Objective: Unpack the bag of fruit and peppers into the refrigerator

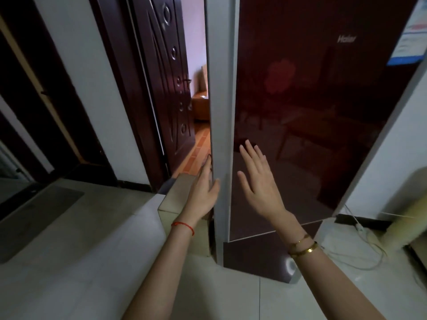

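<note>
1. The left grip pinches the grey left edge of the refrigerator door, thumb in front, fingers behind; the right grip is spread open and empty at the glass, 12 o'clock
2. Those hidden fingers could get trapped if the right palm pushes against the pull
3. The beige box at 10 o'clock crowds that edge; the bag is out of view

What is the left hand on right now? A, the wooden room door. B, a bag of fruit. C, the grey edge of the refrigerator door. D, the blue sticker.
C: the left hand grips the grey side edge of the refrigerator door, thumb on its front; no bag is in view.
</note>
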A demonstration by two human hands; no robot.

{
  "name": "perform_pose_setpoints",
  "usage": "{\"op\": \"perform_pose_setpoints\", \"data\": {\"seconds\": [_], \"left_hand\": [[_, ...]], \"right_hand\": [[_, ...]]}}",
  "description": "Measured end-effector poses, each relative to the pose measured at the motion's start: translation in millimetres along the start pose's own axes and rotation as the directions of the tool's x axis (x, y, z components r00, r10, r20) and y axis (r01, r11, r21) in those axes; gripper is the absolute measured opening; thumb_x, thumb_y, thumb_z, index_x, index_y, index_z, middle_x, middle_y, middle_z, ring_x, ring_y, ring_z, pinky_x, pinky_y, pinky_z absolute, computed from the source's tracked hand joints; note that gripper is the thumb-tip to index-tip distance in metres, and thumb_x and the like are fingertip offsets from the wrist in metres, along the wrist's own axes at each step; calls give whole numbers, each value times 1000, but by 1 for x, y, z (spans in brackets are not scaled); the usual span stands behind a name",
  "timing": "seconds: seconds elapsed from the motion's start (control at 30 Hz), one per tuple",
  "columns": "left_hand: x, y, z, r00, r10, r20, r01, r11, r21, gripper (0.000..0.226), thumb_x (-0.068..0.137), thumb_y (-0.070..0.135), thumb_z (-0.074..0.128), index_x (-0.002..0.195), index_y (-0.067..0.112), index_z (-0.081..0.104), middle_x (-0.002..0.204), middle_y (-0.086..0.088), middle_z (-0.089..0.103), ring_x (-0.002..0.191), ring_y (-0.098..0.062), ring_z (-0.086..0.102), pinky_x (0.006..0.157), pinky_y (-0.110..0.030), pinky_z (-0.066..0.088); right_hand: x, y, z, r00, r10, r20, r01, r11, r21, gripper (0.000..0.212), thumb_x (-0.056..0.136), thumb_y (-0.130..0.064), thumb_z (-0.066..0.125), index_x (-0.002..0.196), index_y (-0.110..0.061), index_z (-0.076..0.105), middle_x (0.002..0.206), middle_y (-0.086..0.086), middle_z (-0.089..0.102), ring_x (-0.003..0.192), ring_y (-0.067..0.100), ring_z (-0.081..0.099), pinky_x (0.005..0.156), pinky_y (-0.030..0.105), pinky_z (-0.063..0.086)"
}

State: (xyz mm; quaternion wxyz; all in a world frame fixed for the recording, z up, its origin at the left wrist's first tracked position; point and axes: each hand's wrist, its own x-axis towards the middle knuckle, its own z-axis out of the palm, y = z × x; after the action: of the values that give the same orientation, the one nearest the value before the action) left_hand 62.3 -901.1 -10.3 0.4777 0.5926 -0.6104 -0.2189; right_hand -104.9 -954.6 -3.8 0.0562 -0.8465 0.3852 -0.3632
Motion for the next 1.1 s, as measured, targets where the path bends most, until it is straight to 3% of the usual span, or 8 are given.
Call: {"op": "perform_pose_setpoints", "data": {"seconds": [0.1,0.43,0.77,1.0,1.1], "left_hand": [[31,-15,1,999,-33,9,33,999,-6,72,100,8,50,159,23,12,162,6,28,148,-9,29,123,-34,25],[129,-71,4,997,-38,72,40,999,-15,86,97,12,53,157,35,-4,167,8,9,153,-9,11,124,-48,20],[208,-112,-3,979,45,198,-39,999,-36,86,97,16,53,155,43,-5,166,14,8,153,-7,13,122,-51,25],[236,-136,-2,964,44,263,-48,999,11,86,85,46,46,146,61,-13,165,21,11,151,-10,23,113,-58,36],[235,-137,-8,961,59,270,-78,995,62,85,87,48,45,146,58,-14,165,19,8,152,-11,18,116,-59,31]], "right_hand": [[23,13,13,1000,-8,12,8,1000,-1,60,104,-26,41,156,-21,12,164,-8,1,151,8,-6,125,36,3],[92,42,51,999,32,18,-30,994,-102,64,103,-25,43,156,-18,9,165,-4,-1,151,9,-3,124,34,1],[142,59,85,989,142,-43,-147,969,-198,66,102,-26,46,156,-17,10,165,-4,-1,151,9,-4,124,35,2],[159,61,98,976,205,-66,-215,955,-206,65,102,-27,46,156,-18,12,165,-5,-2,151,9,-7,123,31,0],[159,55,100,972,218,-88,-229,961,-157,65,101,-28,47,156,-19,13,164,-6,-2,151,7,-8,122,28,-2]]}}
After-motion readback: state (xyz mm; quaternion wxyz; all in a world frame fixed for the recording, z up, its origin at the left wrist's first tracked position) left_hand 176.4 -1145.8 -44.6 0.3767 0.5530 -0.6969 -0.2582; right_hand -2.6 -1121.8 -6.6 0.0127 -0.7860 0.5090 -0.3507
